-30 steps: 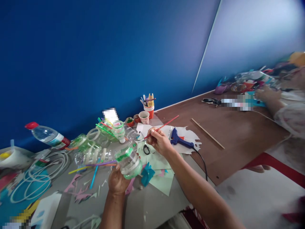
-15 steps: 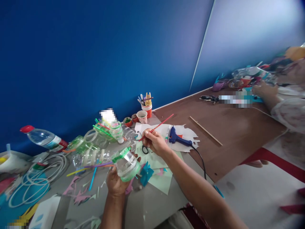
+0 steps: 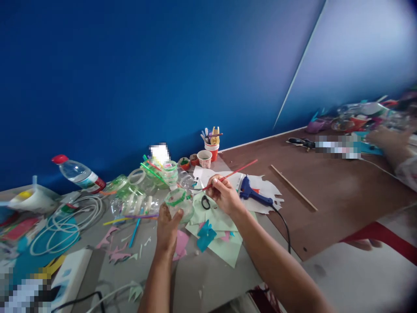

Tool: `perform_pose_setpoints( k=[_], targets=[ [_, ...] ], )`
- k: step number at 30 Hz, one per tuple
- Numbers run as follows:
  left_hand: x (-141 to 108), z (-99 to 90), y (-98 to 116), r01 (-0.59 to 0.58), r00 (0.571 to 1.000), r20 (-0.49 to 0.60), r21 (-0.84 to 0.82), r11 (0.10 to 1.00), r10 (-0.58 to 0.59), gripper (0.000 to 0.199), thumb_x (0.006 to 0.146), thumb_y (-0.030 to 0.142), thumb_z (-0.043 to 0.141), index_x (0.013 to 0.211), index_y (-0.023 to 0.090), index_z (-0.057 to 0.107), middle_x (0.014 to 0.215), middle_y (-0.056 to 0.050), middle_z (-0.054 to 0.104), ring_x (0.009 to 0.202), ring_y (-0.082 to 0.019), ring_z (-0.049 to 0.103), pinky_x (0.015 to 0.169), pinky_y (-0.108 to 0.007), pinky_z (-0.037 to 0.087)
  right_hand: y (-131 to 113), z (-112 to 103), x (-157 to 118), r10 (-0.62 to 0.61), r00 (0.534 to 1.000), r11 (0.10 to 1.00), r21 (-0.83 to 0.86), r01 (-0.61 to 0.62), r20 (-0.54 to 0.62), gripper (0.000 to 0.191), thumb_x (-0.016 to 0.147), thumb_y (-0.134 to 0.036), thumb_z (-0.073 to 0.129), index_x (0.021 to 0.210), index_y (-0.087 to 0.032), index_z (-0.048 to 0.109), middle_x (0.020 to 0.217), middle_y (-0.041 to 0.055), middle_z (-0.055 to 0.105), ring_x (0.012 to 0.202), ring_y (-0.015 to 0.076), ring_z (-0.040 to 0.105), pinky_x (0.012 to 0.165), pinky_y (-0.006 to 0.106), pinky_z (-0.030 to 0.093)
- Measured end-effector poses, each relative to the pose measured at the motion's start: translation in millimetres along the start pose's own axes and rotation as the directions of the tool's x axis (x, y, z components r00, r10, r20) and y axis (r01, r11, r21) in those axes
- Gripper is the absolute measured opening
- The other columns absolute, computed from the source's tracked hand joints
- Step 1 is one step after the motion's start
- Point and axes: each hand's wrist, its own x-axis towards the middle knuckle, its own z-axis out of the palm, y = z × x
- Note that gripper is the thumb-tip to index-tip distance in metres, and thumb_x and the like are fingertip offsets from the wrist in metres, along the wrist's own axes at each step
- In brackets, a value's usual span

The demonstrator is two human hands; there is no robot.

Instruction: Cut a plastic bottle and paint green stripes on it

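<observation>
My left hand [image 3: 167, 232] is closed around a cut clear plastic bottle piece [image 3: 186, 210], whose rim is painted green and now faces up towards me. In my right hand [image 3: 224, 195] a thin red paintbrush [image 3: 243, 167] is pinched near its lower end. Its bristle end points left, close to the green rim; whether it touches cannot be made out. Beneath the hands lie pale green paper sheets [image 3: 224, 248], a blue paper cut-out [image 3: 206, 236] and black-handled scissors [image 3: 205, 202]. Small paint cups, one with green paint [image 3: 184, 162], stand behind.
A blue glue gun [image 3: 256, 194] with a black cord lies on white paper at right, near a wooden stick [image 3: 293, 187]. Cut bottles [image 3: 135, 204], straws, a red-capped bottle [image 3: 80, 174] and coiled white cable [image 3: 61, 232] crowd the left. Another person's hand [image 3: 386, 139] is far right.
My left hand has turned the bottle piece, so its green rim now faces upward. The paintbrush remains in my right hand. The camera view has shifted left, moving the scene rightwards.
</observation>
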Motion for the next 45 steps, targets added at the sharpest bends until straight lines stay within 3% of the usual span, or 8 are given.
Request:
perform_pose_setpoints(
  k=[2,5,9,17,23,33,38,45],
  targets=[
    [0.3,0.6,-0.9,-0.051,0.994,-0.088,0.203,0.978,0.070,0.045,0.070,0.034,0.072,0.110,0.022,0.057,0.109,-0.006,0.062,0.110,-0.024,0.056,0.098,-0.040,0.040,4.0,2.1,-2.6,-0.017,1.000,0.998,-0.053,0.017,0.006,0.034,0.071,-0.049,0.071,0.068,-0.018,0.058,0.046,-0.0023,0.056,0.036,0.0068,0.037,0.038,0.021,0.023],
    [-0.6,-0.7,-2.8,-0.058,0.955,-0.227,0.487,0.872,0.190,0.054,0.064,0.034,0.075,0.112,0.019,0.054,0.110,-0.008,0.057,0.111,-0.028,0.052,0.099,-0.047,0.037,12.2,5.5,-7.6,-0.056,0.998,0.991,-0.122,0.058,0.019,0.031,0.075,-0.047,0.068,0.071,-0.018,0.060,0.050,-0.0012,0.060,0.037,0.0074,0.041,0.038,0.021,0.027],
    [-1.7,-1.9,-4.1,-0.088,0.910,-0.264,0.629,0.772,0.319,0.056,0.058,0.034,0.078,0.106,0.019,0.053,0.105,-0.008,0.052,0.110,-0.032,0.048,0.099,-0.053,0.034,22.5,10.5,-15.6,-0.074,0.995,0.977,-0.196,0.085,0.062,0.027,0.079,-0.044,0.065,0.073,-0.017,0.062,0.056,0.0007,0.063,0.042,0.0095,0.048,0.042,0.023,0.035],
    [-0.9,-2.4,-4.9,-0.049,0.883,-0.333,0.635,0.771,0.330,0.056,0.057,0.034,0.078,0.104,0.020,0.050,0.101,-0.006,0.049,0.109,-0.031,0.047,0.098,-0.053,0.034,29.4,12.2,-17.0,-0.092,0.994,0.956,-0.276,0.105,0.060,0.026,0.081,-0.042,0.064,0.073,-0.017,0.063,0.059,0.0015,0.065,0.043,0.0102,0.051,0.042,0.024,0.039],
    [0.2,-3.2,-3.2,-0.003,0.897,-0.352,0.603,0.798,0.269,0.056,0.057,0.035,0.078,0.103,0.019,0.050,0.100,-0.006,0.050,0.108,-0.031,0.048,0.097,-0.052,0.035,29.2,1.2,-8.3,-0.114,0.993,0.960,-0.259,0.108,-0.007,0.026,0.081,-0.042,0.064,0.072,-0.018,0.061,0.058,0.0007,0.064,0.042,0.0097,0.050,0.041,0.022,0.038],
    [0.4,-2.1,-4.2,-0.023,0.899,-0.344,0.583,0.812,0.273,0.053,0.056,0.034,0.078,0.100,0.020,0.052,0.098,-0.005,0.051,0.105,-0.029,0.049,0.097,-0.051,0.036,29.7,2.0,-7.9,-0.110,0.994,0.963,-0.251,0.103,-0.014,0.025,0.081,-0.041,0.063,0.073,-0.018,0.061,0.058,0.0002,0.064,0.041,0.0093,0.049,0.041,0.022,0.037],
    [0.7,-0.7,-2.7,-0.020,0.898,-0.343,0.593,0.805,0.275,0.053,0.057,0.034,0.078,0.101,0.020,0.052,0.098,-0.005,0.051,0.106,-0.029,0.049,0.098,-0.051,0.036,29.3,3.7,-9.2,-0.062,0.997,0.967,-0.247,0.069,0.035,0.025,0.080,-0.043,0.064,0.075,-0.018,0.061,0.057,-0.0001,0.063,0.041,0.0095,0.050,0.041,0.022,0.037],
    [-0.1,-0.6,-1.9,0.016,0.906,-0.341,0.616,0.788,0.249,0.055,0.058,0.035,0.077,0.103,0.019,0.050,0.101,-0.006,0.050,0.108,-0.030,0.048,0.097,-0.051,0.036,29.8,1.5,-8.2,-0.098,0.995,0.962,-0.252,0.104,0.034,0.024,0.082,-0.041,0.063,0.074,-0.018,0.061,0.058,-0.0004,0.064,0.042,0.0090,0.051,0.041,0.021,0.038]
  ],
)
